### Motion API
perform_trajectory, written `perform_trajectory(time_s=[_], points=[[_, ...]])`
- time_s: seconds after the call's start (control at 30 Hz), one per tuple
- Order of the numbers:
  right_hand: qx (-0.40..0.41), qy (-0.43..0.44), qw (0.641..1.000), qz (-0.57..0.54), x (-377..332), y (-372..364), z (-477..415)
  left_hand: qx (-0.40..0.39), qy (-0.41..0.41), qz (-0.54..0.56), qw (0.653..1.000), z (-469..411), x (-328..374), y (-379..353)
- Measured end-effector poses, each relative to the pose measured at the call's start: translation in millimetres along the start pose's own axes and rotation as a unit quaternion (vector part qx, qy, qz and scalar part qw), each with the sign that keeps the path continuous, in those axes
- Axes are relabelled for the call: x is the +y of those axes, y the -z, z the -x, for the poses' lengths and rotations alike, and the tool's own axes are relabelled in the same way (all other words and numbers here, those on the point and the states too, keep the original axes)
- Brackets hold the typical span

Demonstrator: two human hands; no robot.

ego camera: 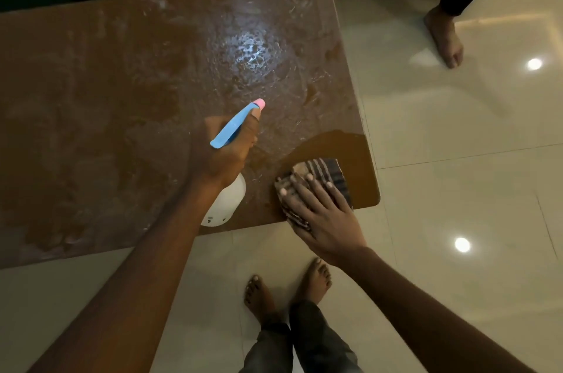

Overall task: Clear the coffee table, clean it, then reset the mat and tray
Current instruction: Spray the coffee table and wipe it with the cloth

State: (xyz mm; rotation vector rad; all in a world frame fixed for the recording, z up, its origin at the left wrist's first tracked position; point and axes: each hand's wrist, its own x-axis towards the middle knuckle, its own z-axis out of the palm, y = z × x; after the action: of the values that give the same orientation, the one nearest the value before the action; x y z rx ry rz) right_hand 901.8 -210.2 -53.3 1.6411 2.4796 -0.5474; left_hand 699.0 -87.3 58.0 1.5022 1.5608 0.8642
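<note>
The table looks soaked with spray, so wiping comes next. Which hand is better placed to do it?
Right. The right hand lies flat on the cloth on the wet table, while the left hand grips the spray bottle.

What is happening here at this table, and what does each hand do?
A person is cleaning the coffee table. The left hand grips a spray bottle, its nozzle aimed over the tabletop. The right hand presses flat on a striped cloth at the near right corner. Foamy spray covers most of the top; only a patch beside the cloth looks wiped.
</note>
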Motion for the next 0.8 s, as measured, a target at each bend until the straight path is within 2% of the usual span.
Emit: perform_trajectory(time_s=[0.1,0.23,0.37,0.5,0.8], points=[[0.005,-0.044,0.999,0.002,39,11,8,0.015,0.012,0.001,1.000,-5,1,0],[0.030,-0.131,0.991,-0.027,52,34,-38,0.050,0.018,0.012,0.999,-13,1,-6],[0.038,-0.128,0.991,-0.009,33,32,-79,0.038,0.024,0.029,0.999,-27,-1,-12],[0.040,-0.113,0.993,0.002,38,26,-81,0.032,0.039,0.010,0.999,-37,-10,-12],[0.087,-0.111,0.990,0.014,39,21,-83,-0.003,0.040,0.042,0.998,-43,-11,-15]])
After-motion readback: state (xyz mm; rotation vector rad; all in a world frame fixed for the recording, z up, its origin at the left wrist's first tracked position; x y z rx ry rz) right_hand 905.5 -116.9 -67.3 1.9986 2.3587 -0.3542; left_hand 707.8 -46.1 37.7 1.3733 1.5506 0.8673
